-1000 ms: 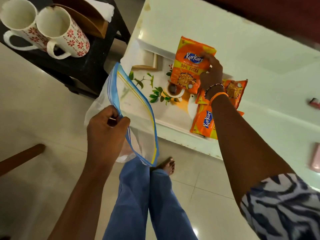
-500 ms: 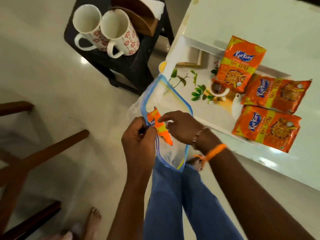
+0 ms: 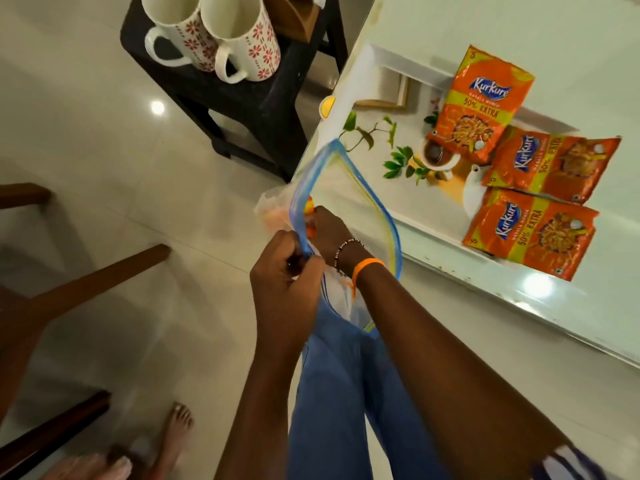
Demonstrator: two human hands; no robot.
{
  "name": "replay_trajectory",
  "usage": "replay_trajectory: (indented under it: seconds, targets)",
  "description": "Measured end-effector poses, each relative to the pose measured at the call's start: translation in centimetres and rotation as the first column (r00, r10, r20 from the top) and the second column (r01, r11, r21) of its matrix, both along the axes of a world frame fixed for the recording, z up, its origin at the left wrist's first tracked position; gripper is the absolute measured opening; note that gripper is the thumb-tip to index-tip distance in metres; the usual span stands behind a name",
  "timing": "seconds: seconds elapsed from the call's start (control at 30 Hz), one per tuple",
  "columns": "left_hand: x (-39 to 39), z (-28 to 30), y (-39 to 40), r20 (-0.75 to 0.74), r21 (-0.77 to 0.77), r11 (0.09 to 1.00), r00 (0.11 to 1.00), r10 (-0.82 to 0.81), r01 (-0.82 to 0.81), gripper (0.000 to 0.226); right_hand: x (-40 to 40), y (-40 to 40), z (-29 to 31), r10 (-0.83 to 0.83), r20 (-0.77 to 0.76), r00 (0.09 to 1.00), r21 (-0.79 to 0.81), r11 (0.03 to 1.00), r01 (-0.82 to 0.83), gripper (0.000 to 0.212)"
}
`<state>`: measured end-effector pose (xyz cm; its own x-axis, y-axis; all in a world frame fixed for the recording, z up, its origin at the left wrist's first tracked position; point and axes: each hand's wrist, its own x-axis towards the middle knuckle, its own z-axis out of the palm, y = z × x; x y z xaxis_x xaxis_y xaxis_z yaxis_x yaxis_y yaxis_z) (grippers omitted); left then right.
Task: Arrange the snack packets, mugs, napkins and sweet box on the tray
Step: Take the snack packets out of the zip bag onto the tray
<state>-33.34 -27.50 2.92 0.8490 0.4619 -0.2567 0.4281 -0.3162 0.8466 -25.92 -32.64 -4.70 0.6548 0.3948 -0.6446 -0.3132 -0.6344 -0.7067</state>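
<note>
Table edge point(image 3: 485, 271) beside open zip bag point(image 3: 346, 188).

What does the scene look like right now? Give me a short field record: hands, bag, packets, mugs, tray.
left hand: pinching the rim of the zip bag, holding it open
right hand: reaching inside the bag, on an orange packet
packets on tray: three orange snack packets, lying flat at the right side
mugs: two, upright on the black stool, off the tray
tray: on the white table, left part bare
</note>
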Motion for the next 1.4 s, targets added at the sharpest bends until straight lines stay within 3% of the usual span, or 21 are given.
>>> replay_trajectory:
  seconds: [0.07, 0.13, 0.23, 0.3, 0.37, 0.43, 0.5, 0.57, 0.67, 0.77, 0.83, 0.93, 1.0, 1.1, 1.17, 1.23, 1.3, 1.33, 1.4]
  targets:
    - [0.4, -0.5, -0.3, -0.027, 0.013, 1.0, 1.0, -0.001, 0.001, 0.01, -0.1, -1.5, 2.3, -0.063, 0.114, 0.991, 0.068, 0.996, 0.055, 0.009]
    - [1.1, -0.7, -0.8, -0.049, 0.013, 1.0, 0.999, 0.006, -0.006, 0.009, -0.2, -3.8, 4.4, -0.117, 0.282, 0.952, 0.109, 0.99, 0.089, 0.017]
    - [2.0, -1.0, -1.5, -0.078, 0.015, 0.999, 0.996, 0.037, -0.036, 0.017, -0.2, -8.4, 7.9, -0.308, 0.347, 0.886, 0.22, 0.945, 0.242, 0.022]
    - [2.7, -1.1, -2.0, -0.08, 0.008, 0.999, 0.996, 0.05, -0.049, 0.021, -0.2, -11.6, 9.5, -0.491, 0.297, 0.819, 0.327, 0.858, 0.396, 0.022]
    - [3.1, -1.2, -2.4, -0.089, 0.021, 0.999, 0.995, 0.043, -0.041, 0.02, 0.3, -14.4, 9.5, -0.695, 0.177, 0.697, 0.41, 0.696, 0.59, 0.022]
    - [3.3, -1.2, -2.8, -0.081, 0.042, 0.999, 0.996, 0.028, -0.025, 0.027, 1.1, -16.9, 7.9, -0.821, 0.011, 0.571, 0.38, 0.532, 0.757, 0.024]
    - [3.3, -1.4, -3.0, -0.084, 0.066, 0.998, 0.996, 0.014, -0.008, 0.034, 2.2, -18.5, 5.1, -0.854, -0.116, 0.507, 0.259, 0.467, 0.846, 0.027]
    - [3.3, -1.7, -3.1, -0.104, 0.097, 0.995, 0.995, -0.008, 0.018, 0.033, 3.2, -19.5, 1.6, -0.835, -0.144, 0.531, 0.133, 0.516, 0.846, 0.029]
    - [3.1, -2.0, -3.3, -0.123, 0.092, 0.995, 0.992, -0.031, 0.042, 0.028, 4.9, -19.6, -2.6, -0.761, -0.068, 0.645, -0.013, 0.648, 0.762, 0.024]
    - [3.0, -1.9, -3.6, -0.126, 0.049, 0.997, 0.991, -0.049, 0.056, 0.034, 6.1, -20.1, -3.9, -0.635, 0.022, 0.773, -0.116, 0.766, 0.632, 0.032]
    - [2.9, -2.0, -3.6, -0.121, 0.033, 0.998, 0.991, -0.048, 0.053, 0.034, 5.8, -20.9, -3.4, -0.475, 0.199, 0.857, -0.251, 0.821, 0.513, 0.04]
    - [2.9, -1.8, -3.4, -0.123, 0.009, 0.999, 0.992, -0.03, 0.031, 0.027, 2.4, -21.2, -1.1, -0.339, 0.485, 0.806, -0.269, 0.82, 0.506, 0.044]
    - [3.0, -1.7, -3.2, -0.13, -0.02, 1.0, 0.991, -0.015, 0.012, 0.022, -0.8, -20.7, -0.1, -0.364, 0.381, 0.85, -0.195, 0.867, 0.459, 0.044]
    - [3.4, -1.5, -2.9, -0.164, -0.134, 0.99, 0.986, 0.022, -0.045, 0.021, -5.6, -17.9, 0.5, -0.26, -0.114, 0.959, 0.074, 0.96, 0.269, 0.068]
    - [3.7, -1.2, -3.1, -0.186, -0.234, 0.969, 0.982, 0.039, -0.083, 0.027, -8.1, -15.2, -0.1, -0.234, -0.163, 0.958, 0.181, 0.948, 0.262, 0.09]
    - [3.8, -0.8, -3.3, -0.186, -0.401, 0.912, 0.982, 0.018, -0.093, 0.025, -9.3, -12.6, -0.8, -0.451, -0.136, 0.882, 0.179, 0.865, 0.469, 0.076]
    - [3.7, -0.5, -2.9, -0.176, -0.594, 0.803, 0.983, -0.061, -0.057, 0.016, -8.6, -11.2, -0.7, -0.681, -0.114, 0.724, 0.176, 0.703, 0.689, 0.039]
    - [3.7, -0.6, -2.2, -0.167, -0.629, 0.777, 0.98, -0.104, -0.025, 0.013, -7.9, -11.1, -0.7, -0.741, -0.109, 0.662, 0.191, 0.638, 0.746, 0.027]
    - [3.8, -1.2, 0.0, -0.195, -0.486, 0.874, 0.975, -0.106, -0.003, 0.016, -6.4, -11.7, -0.5, -0.72, -0.126, 0.683, 0.235, 0.647, 0.726, 0.024]
